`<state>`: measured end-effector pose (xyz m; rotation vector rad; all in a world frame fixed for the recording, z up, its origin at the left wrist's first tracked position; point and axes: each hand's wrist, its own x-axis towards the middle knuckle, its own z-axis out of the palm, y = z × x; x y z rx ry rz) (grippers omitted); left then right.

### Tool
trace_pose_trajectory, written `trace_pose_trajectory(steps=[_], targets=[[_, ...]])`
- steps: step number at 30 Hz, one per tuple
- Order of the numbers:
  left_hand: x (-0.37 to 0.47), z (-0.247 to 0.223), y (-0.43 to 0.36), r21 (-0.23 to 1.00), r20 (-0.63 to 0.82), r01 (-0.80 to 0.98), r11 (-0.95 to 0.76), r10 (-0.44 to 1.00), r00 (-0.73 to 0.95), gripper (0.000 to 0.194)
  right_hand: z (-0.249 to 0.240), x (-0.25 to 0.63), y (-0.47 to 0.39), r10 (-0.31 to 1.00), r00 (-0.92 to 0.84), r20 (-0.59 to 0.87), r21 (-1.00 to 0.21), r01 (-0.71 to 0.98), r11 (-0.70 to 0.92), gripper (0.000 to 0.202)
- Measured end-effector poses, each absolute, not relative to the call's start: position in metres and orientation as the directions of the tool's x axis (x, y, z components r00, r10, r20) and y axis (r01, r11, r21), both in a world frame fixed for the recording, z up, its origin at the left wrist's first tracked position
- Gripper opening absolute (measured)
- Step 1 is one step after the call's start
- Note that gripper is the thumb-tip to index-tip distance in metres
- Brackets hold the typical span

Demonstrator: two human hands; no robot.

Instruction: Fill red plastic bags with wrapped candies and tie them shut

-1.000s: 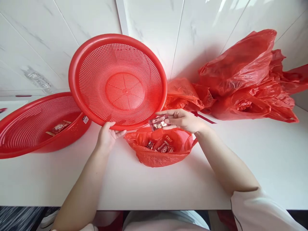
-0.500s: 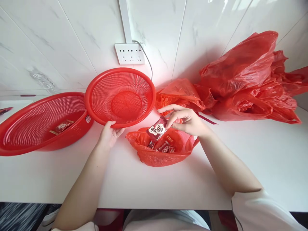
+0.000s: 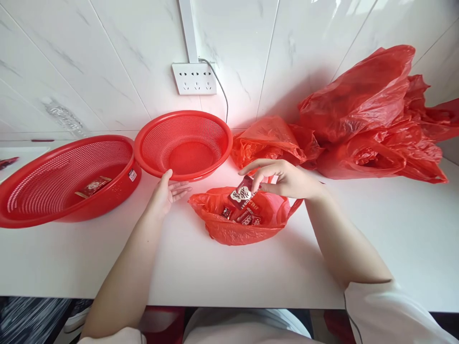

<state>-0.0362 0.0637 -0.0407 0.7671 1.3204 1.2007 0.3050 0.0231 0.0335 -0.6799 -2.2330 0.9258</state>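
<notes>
Dark red and glossy, a packet (image 3: 239, 196) with a white patch and dark lettering was pinched between the thumb and fingers of the right hand (image 3: 278, 179). It hung tilted over the mouth of an open red plastic bag (image 3: 244, 235), its lower part overlapping the view of the bag's inside. The forefinger of that hand arched forward above the packet. Further small red packets (image 3: 246, 218) lay within the bag, which sat on the white bench (image 3: 222, 277) in front of the person.

The left hand (image 3: 165, 195) was open and held nothing in its grasp: the thumb pointed up at the front rim of a round red basket (image 3: 195, 155), and the other fingers stretched out to the right below that rim. Whether the thumb touched the rim, I could not tell. The basket stood near the tiled wall (image 3: 236, 38), beneath a white socket panel (image 3: 195, 79) with a grey cable (image 3: 221, 87).

Beside it, on the left, was a larger perforated basket (image 3: 71, 165) bearing a small label (image 3: 132, 175); one red packet with tan ends (image 3: 93, 186) lay inside. To the right, a crumpled red bag (image 3: 268, 138) and bulkier red bags (image 3: 355, 105) rested against the wall.
</notes>
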Motion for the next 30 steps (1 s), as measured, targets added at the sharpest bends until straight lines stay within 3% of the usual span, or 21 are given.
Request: trace_pose_trajectory(steps=[4,10,13,16,19,22,26,28,30], targets=[[-0.034,-0.043,0.068,0.95,-0.282,-0.193,0.247,0.942,-0.18,0.065,0.039,0.313,0.021,0.655,-0.733,0.182,-0.689,0.381,0.617,0.017],[-0.036,-0.049,0.074,0.944,-0.305,-0.175,0.28,0.942,-0.138,0.072,0.032,0.308,0.018,0.637,-0.763,0.111,-0.611,0.453,0.649,0.032],[-0.039,-0.046,0.07,0.954,-0.289,-0.111,0.279,0.953,-0.086,0.081,0.033,0.31,0.015,0.713,-0.695,0.094,-0.538,0.567,0.623,0.042],[-0.046,-0.038,0.065,0.955,-0.295,0.005,0.297,0.951,-0.092,0.091,0.042,0.324,0.008,0.835,-0.535,0.132,-0.447,0.719,0.532,0.04],[-0.054,-0.031,0.061,0.931,-0.283,0.177,0.32,0.937,-0.206,0.097,0.053,0.341,0.001,0.907,-0.411,0.09,-0.397,0.821,0.411,0.035],[-0.06,-0.028,0.058,0.872,-0.219,0.376,0.315,0.936,-0.276,0.09,0.058,0.352,-0.002,0.933,-0.353,-0.07,-0.377,0.875,0.303,0.038],[-0.059,-0.024,0.052,0.792,-0.2,0.539,0.287,0.956,-0.215,0.073,0.052,0.357,0.001,0.941,-0.271,-0.204,-0.355,0.916,0.187,0.044],[-0.057,-0.018,0.047,0.748,-0.097,0.626,0.222,0.969,-0.228,0.066,0.046,0.355,0.003,0.941,-0.271,-0.201,-0.343,0.92,0.191,0.045],[-0.057,-0.01,0.041,0.626,0.205,0.772,0.105,0.934,-0.293,0.053,0.041,0.346,0.004,0.943,-0.301,-0.144,-0.337,0.911,0.239,0.042]])
